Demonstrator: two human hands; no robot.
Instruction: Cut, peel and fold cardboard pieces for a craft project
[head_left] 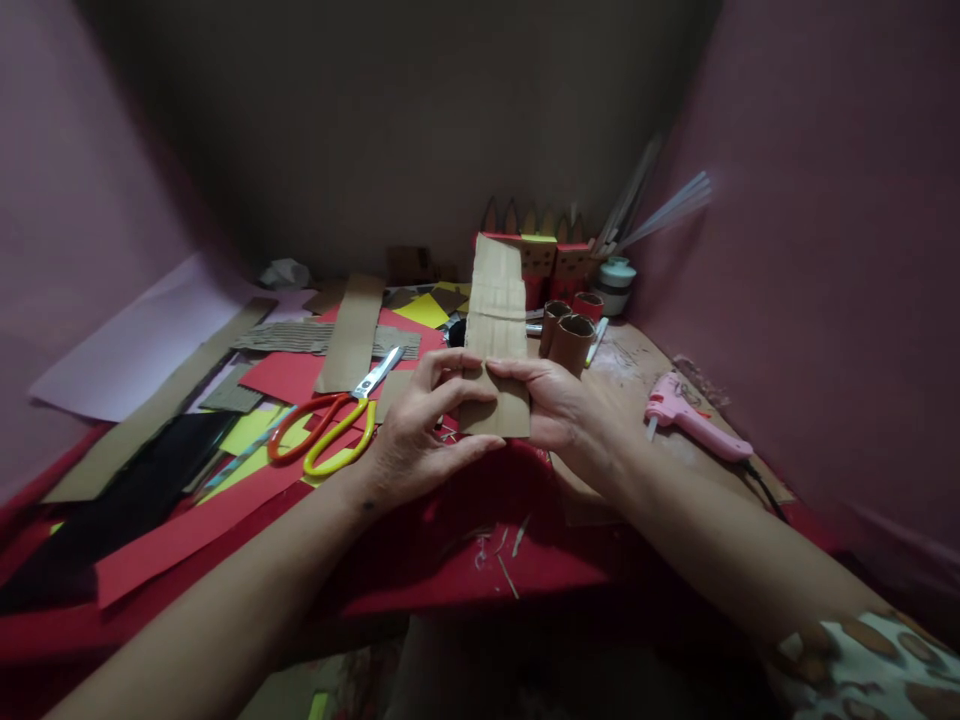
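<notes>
Between my two hands a strip of cardboard (496,290) stands nearly upright above the table's front part, with creases across its face. My left hand (431,420) grips its lower left side, fingers over the front and thumb at the bottom edge. On the right side my right hand (555,405) holds it too, thumb on the front, its other fingers hidden behind. Just left of my left hand lie scissors (364,385) with one red and one yellow handle, blades partly apart. Cardboard tubes (574,342) stand behind my right hand.
A pink glue gun (694,420) lies at right, its cord trailing. Red paper (199,530), cardboard strips (351,330) and yellow paper (424,311) cover the left side. At the back are a lidded jar (616,288) and clear sticks (667,215). Scraps (517,535) lie on the red cloth.
</notes>
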